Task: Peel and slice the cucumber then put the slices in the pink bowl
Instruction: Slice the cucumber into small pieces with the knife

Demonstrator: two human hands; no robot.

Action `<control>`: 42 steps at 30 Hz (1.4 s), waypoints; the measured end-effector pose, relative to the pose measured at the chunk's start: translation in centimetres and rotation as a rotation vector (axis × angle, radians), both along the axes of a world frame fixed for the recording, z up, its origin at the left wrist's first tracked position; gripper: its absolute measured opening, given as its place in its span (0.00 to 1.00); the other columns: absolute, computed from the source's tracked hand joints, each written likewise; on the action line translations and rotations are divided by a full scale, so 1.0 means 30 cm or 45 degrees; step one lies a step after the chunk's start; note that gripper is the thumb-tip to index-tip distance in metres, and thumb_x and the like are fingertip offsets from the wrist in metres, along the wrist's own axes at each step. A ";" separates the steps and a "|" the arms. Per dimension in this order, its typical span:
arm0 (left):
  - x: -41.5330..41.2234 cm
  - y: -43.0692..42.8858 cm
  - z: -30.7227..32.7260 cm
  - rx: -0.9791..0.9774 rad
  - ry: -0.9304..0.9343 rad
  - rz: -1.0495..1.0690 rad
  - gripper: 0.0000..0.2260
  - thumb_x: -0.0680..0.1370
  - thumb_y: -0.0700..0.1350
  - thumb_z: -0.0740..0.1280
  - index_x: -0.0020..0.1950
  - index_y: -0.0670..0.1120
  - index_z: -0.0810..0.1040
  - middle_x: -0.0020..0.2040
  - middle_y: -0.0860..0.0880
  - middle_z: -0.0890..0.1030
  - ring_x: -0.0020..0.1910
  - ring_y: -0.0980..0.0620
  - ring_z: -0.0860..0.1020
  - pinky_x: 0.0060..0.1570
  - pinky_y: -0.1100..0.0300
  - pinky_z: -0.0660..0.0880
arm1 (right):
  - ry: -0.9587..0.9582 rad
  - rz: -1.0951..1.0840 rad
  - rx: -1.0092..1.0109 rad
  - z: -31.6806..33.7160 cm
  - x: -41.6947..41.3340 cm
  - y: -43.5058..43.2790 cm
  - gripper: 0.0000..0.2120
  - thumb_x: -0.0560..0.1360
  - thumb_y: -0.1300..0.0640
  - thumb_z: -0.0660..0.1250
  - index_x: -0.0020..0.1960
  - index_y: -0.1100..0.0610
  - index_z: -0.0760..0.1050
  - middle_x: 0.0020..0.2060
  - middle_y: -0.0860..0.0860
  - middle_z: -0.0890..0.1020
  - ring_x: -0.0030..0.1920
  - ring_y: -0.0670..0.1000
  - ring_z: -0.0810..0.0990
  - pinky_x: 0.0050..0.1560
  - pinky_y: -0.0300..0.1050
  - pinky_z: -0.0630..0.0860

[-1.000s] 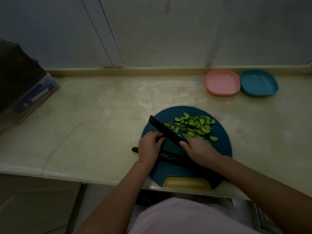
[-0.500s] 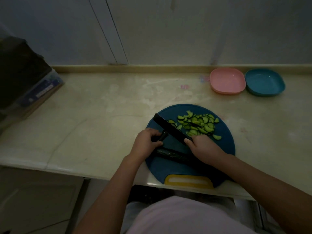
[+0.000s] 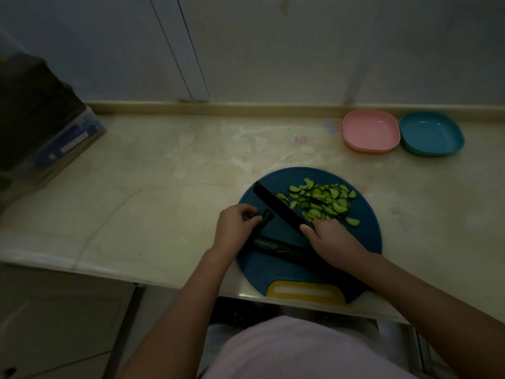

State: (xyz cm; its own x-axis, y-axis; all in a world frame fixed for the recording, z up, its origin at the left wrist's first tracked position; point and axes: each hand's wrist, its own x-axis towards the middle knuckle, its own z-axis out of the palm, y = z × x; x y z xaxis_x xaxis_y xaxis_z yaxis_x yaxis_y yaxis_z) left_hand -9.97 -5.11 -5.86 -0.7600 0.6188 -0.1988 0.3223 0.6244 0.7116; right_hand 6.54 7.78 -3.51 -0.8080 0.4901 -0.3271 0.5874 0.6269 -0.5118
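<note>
Head | slices on cutting board; left hand pinches cucumber piece; right hand grips knife

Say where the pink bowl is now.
In the head view, the shallow pink plastic bowl sits empty far right on the pale countertop, near the back ledge, left of the matching teal bowl and beyond the round blue cutting board.

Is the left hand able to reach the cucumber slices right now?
Probably not directly: the left hand pinches a cucumber piece, and the knife in the right hand slants between it and the slices.
</note>
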 end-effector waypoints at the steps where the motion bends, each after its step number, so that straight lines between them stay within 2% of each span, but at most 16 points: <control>1: 0.010 0.011 0.001 0.004 0.027 -0.007 0.10 0.72 0.45 0.72 0.52 0.45 0.82 0.46 0.50 0.83 0.41 0.56 0.78 0.43 0.65 0.73 | -0.009 0.000 0.007 0.002 0.001 -0.001 0.17 0.81 0.47 0.53 0.34 0.50 0.63 0.30 0.49 0.70 0.38 0.55 0.73 0.38 0.47 0.68; 5: 0.045 0.047 -0.001 0.000 0.146 -0.006 0.10 0.73 0.47 0.72 0.51 0.45 0.83 0.46 0.49 0.83 0.44 0.53 0.80 0.44 0.61 0.74 | -0.041 -0.014 -0.028 0.007 0.002 -0.017 0.18 0.81 0.47 0.53 0.39 0.56 0.69 0.30 0.49 0.70 0.34 0.51 0.70 0.36 0.46 0.65; 11: 0.063 0.054 -0.004 -0.002 0.204 0.018 0.08 0.73 0.46 0.71 0.49 0.44 0.83 0.46 0.48 0.84 0.44 0.52 0.80 0.44 0.62 0.73 | 0.017 -0.044 -0.103 0.015 0.014 -0.018 0.20 0.81 0.47 0.53 0.40 0.60 0.72 0.33 0.54 0.75 0.36 0.54 0.74 0.37 0.48 0.69; 17: 0.065 0.051 -0.004 -0.012 0.198 0.046 0.08 0.73 0.47 0.71 0.47 0.44 0.84 0.45 0.48 0.84 0.43 0.51 0.80 0.44 0.58 0.74 | 0.037 -0.047 -0.143 0.017 0.018 -0.006 0.20 0.81 0.48 0.54 0.39 0.60 0.72 0.31 0.53 0.74 0.35 0.53 0.74 0.35 0.45 0.66; 22: 0.068 0.054 -0.006 -0.008 0.192 0.059 0.08 0.73 0.48 0.71 0.47 0.44 0.84 0.44 0.48 0.84 0.42 0.52 0.80 0.41 0.61 0.73 | 0.063 -0.048 -0.175 0.029 0.025 -0.007 0.19 0.81 0.48 0.54 0.38 0.59 0.71 0.31 0.53 0.74 0.35 0.53 0.74 0.36 0.47 0.66; 28: 0.069 0.054 -0.005 0.003 0.179 0.073 0.08 0.73 0.47 0.71 0.46 0.43 0.84 0.44 0.47 0.84 0.42 0.51 0.80 0.41 0.62 0.72 | 0.021 -0.023 -0.118 0.023 0.028 -0.011 0.19 0.81 0.48 0.53 0.36 0.57 0.69 0.30 0.52 0.72 0.33 0.50 0.71 0.35 0.46 0.66; 33: 0.070 0.055 -0.005 -0.010 0.201 0.053 0.08 0.73 0.46 0.71 0.47 0.43 0.83 0.44 0.47 0.83 0.43 0.49 0.80 0.43 0.58 0.74 | -0.023 -0.020 -0.073 0.020 0.014 -0.024 0.19 0.81 0.47 0.52 0.34 0.53 0.65 0.30 0.50 0.71 0.31 0.49 0.70 0.35 0.46 0.66; 38: 0.075 0.057 -0.006 -0.003 0.211 0.052 0.07 0.73 0.45 0.70 0.45 0.41 0.83 0.43 0.45 0.83 0.42 0.48 0.80 0.43 0.55 0.75 | -0.050 0.026 -0.005 0.017 -0.020 -0.024 0.18 0.81 0.47 0.51 0.40 0.57 0.69 0.31 0.51 0.70 0.33 0.52 0.71 0.31 0.46 0.63; 42: 0.083 0.057 -0.003 0.041 0.208 0.051 0.06 0.74 0.43 0.70 0.45 0.41 0.83 0.43 0.45 0.83 0.41 0.49 0.80 0.42 0.57 0.74 | -0.058 0.024 0.046 -0.001 -0.047 -0.032 0.18 0.81 0.48 0.52 0.40 0.59 0.68 0.32 0.52 0.71 0.36 0.53 0.71 0.35 0.43 0.64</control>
